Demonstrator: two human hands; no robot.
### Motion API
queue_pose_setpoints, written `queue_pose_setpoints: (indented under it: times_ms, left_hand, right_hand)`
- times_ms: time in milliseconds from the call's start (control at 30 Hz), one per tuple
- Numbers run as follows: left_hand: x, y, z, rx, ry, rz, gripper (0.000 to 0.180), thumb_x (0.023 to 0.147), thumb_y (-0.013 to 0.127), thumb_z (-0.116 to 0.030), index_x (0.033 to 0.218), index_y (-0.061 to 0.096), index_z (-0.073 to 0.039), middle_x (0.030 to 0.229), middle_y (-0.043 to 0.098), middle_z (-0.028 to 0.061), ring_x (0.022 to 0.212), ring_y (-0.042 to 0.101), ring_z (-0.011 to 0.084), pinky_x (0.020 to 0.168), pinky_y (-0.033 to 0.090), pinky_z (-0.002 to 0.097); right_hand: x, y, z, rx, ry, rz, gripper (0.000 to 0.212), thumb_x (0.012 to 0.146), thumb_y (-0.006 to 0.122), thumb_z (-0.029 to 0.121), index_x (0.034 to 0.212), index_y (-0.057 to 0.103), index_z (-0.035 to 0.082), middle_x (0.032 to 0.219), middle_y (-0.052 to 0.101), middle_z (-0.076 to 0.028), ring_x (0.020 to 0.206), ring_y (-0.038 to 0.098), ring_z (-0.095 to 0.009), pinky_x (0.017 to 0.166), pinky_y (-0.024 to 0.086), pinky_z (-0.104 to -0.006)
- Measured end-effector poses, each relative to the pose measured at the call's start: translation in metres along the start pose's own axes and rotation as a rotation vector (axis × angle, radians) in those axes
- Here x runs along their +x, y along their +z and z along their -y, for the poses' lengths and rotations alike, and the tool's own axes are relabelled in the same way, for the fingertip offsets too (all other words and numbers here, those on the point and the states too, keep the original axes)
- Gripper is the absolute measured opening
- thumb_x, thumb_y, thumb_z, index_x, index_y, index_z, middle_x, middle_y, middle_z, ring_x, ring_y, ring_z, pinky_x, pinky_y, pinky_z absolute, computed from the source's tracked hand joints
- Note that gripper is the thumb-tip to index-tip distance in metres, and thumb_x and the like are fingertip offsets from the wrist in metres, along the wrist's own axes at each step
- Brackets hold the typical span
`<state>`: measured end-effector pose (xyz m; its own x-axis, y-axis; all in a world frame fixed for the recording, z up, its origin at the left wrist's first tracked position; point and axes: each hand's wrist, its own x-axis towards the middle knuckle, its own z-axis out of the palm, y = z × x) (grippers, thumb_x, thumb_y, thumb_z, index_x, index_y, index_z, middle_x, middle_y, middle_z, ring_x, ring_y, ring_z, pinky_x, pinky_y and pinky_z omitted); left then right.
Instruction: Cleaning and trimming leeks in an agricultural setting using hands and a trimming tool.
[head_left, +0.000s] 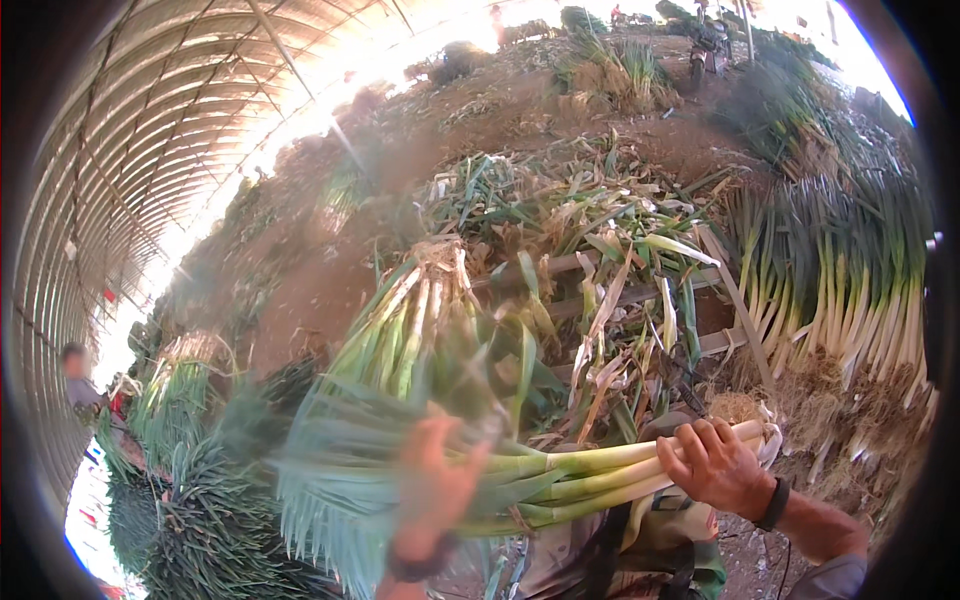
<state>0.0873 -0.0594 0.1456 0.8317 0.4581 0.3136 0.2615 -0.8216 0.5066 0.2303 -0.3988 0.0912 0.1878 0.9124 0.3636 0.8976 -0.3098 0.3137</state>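
A bundle of long green onions [590,465] lies across my lap, white root ends to the right and green leaves to the left. My right hand [715,465] grips the pale stalks close to the root end, with a dark band on that wrist. Over the leafy half is my left hand [440,475], smeared by motion, so its fingers and whether it holds the leaves do not show clearly. Just beyond it, another bunch of green onions [415,330] leans with its roots up.
Stripped leaves [600,230] are heaped in front, over a wooden frame [735,290]. Rows of green onions [835,270] lie on the right, and stacked bundles [215,500] on the left. A person [80,385] is at the far left. A motorbike [708,45] stands far back.
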Motion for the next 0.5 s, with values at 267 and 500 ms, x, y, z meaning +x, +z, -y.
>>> queue_pose_setpoints:
  times_ms: [267,500]
  left_hand:
    - [0.016,0.007,0.048,0.252,0.075,0.271,0.026,0.087,0.071,-0.022,0.104,0.064,-0.005,0.085,0.068,0.0133,0.09,0.065,0.0384,0.079,0.048,0.05]
    - [0.012,-0.096,0.132,0.728,0.028,-0.14,0.025,0.087,0.05,0.003,0.105,0.066,-0.002,0.096,0.066,0.0191,0.09,0.064,0.0396,0.076,0.051,0.047]
  right_hand:
    - [-0.001,0.003,0.011,-0.034,-0.019,0.036,0.045,0.084,0.062,0.02,0.126,0.054,0.004,0.107,0.06,-0.021,0.091,0.061,-0.034,0.079,0.052,-0.0472]
    - [0.001,0.002,-0.001,0.093,0.073,0.121,0.043,0.084,0.061,0.018,0.124,0.057,0.003,0.099,0.06,-0.014,0.084,0.059,-0.027,0.075,0.05,-0.0406]
